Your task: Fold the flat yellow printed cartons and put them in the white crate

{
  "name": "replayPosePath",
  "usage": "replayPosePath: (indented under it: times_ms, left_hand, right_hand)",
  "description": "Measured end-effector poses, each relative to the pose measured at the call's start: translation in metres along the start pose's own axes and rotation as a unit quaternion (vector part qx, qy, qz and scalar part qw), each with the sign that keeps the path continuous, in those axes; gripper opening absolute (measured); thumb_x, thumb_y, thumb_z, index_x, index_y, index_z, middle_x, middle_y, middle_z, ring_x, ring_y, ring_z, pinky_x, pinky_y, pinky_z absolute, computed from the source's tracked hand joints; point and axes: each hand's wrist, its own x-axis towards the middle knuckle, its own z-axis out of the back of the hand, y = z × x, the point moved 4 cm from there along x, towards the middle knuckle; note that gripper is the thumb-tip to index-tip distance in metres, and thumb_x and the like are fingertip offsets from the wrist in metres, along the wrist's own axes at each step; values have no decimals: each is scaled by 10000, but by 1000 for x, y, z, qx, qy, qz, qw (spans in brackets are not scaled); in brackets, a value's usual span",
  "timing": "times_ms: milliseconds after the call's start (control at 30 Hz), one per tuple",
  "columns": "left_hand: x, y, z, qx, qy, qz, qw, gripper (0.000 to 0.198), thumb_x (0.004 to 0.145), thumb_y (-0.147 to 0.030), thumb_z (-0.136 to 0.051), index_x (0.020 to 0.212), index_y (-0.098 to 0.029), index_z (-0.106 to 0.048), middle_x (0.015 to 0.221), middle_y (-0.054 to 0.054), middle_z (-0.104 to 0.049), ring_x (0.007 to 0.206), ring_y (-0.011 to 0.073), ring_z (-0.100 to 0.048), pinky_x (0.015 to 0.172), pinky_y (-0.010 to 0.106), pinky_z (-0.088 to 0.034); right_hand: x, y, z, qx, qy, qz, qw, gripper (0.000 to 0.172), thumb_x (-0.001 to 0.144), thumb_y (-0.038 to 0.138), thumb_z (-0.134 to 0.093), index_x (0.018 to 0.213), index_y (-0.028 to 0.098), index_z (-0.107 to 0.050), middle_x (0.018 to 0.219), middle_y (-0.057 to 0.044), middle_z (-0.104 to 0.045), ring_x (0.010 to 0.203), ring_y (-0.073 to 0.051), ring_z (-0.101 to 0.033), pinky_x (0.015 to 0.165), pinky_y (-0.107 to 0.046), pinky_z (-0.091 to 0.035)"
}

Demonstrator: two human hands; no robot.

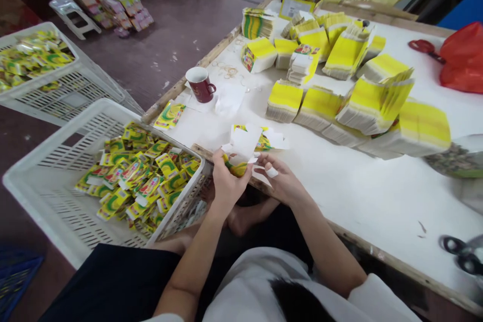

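Observation:
Just over the table's near edge, my left hand (228, 181) is closed around a yellow-green printed carton (237, 167). White flaps (245, 141) stand up from it, showing its inner side. My right hand (283, 178) is at the carton's right end, thumb and fingers pinching a white flap; a white wrap (270, 171) covers one of its fingertips. Behind the hands, another printed carton (271, 140) with white flaps lies on the tabletop. To the left, a white plastic crate (49, 181) holds a heap of folded yellow-green cartons (141, 176).
Bundled stacks of flat cartons (317, 105) cover the table's far part. A maroon mug (202, 85) stands at the left edge, near a flat carton (169, 114). Black-handled scissors (462, 251) lie at right; red scissors (422, 47) are by a red bag (462, 60). A second crate (75, 80) stands behind.

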Motion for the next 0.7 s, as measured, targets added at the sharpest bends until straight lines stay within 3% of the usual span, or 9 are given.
replayPosePath:
  times_ms: [100,233,400,467,567,633,700]
  left_hand:
    - [-4,-4,-5,5,45,-11,999,603,751,-343,-758,1225,-196,-417,1063,70,-586,926,213,-632,801,331,-535]
    - [-9,-9,-11,25,108,-31,993,504,785,-317,-691,1180,-213,-395,1003,58,-598,879,225,-657,752,337,-544]
    - [-13,-11,-18,50,189,-35,980,536,728,-202,-626,1202,-225,-377,1040,78,-622,939,274,-684,773,368,-566]
    - [-16,-9,-23,36,223,-17,974,621,696,-141,-596,1260,-237,-352,1141,96,-626,1022,284,-682,846,390,-567]
    - [-19,-3,-29,14,251,26,967,680,690,-126,-574,1296,-249,-292,1165,102,-636,1052,299,-687,852,410,-570]
    - [-21,2,-31,-21,277,61,959,696,695,-137,-578,1297,-245,-245,1062,75,-663,960,290,-705,795,407,-578]
    - [-21,5,-33,-54,288,80,953,679,710,-155,-586,1278,-243,-225,982,50,-666,885,279,-707,760,408,-580]
  right_hand:
    - [1,7,-9,27,28,16,999,423,785,570,-758,1064,255,-708,1166,-47,-723,1151,-231,-635,1040,-393,-481]
    - [4,9,-21,110,41,-49,992,358,773,327,-728,1115,221,-709,1077,-50,-764,1127,-257,-665,992,-390,-526]
    - [8,7,-24,125,16,-100,987,565,615,206,-606,1172,202,-700,1014,-54,-783,1100,-313,-690,924,-414,-586]
    - [9,3,-21,73,3,-90,993,580,637,219,-621,1212,203,-692,1018,-65,-784,1109,-328,-693,917,-426,-593]
    - [8,-3,-8,-66,-21,-32,997,512,807,337,-626,1303,215,-651,1139,-79,-762,1182,-316,-666,1000,-455,-558]
    - [4,-3,-1,-171,-23,28,985,508,885,400,-594,1362,225,-615,1298,-84,-700,1263,-296,-621,1099,-471,-487]
    - [0,-4,1,-282,-2,91,955,551,903,354,-607,1442,253,-547,1427,-78,-620,1339,-282,-563,1160,-481,-426]
